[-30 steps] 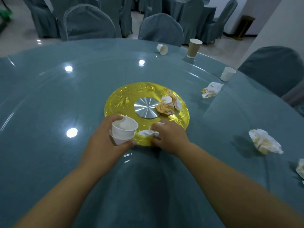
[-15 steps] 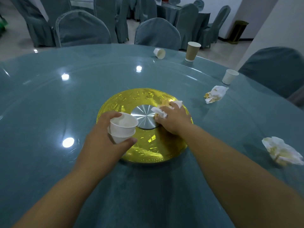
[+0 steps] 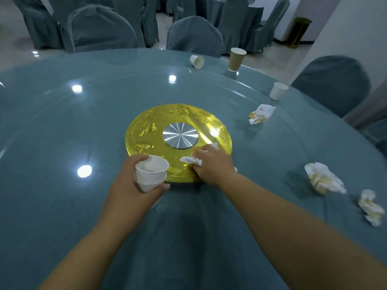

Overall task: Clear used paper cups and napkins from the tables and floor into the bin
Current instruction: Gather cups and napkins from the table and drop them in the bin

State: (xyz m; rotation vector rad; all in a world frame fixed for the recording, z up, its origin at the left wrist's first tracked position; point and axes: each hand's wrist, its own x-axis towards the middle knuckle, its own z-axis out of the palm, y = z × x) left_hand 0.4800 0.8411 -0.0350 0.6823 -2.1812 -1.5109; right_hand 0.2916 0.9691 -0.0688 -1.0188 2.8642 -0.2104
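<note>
Cups in left hand: left hand (image 3: 134, 185) is wrapping around two nested paper cups (image 3: 151, 172), tilted slightly, held just over the near rim of the gold disc (image 3: 146, 130). If the squeeze is tightening, the thin walls could be buckling and the inner cup slipping out, by my reading.
Napkins in right hand: right hand (image 3: 211, 164) is clenching crumpled napkins (image 3: 191, 160) over the disc's near right edge. White corners are sticking out on both sides of the fist, so a loose piece may be dropping back onto the desk (image 3: 62, 143) on the lift.
Full hands: both hands are carrying loads, so adding more is likely risking a spill.
Remaining litter: a tipped cup (image 3: 196, 61), a tall brown cup (image 3: 236, 59) and a small white cup (image 3: 278, 91) are sitting near the far right rim; a knock there could be sending them to the floor.
Stained napkins: one (image 3: 261, 114) is lying right of the disc, and two more (image 3: 323, 181), (image 3: 371, 207) are lying by the near right edge.
Open room: the left half of the glossy desk is offering free passage; covered chairs (image 3: 100, 30) are crowding the far side.
Bin: I cannot tell where it is.
</note>
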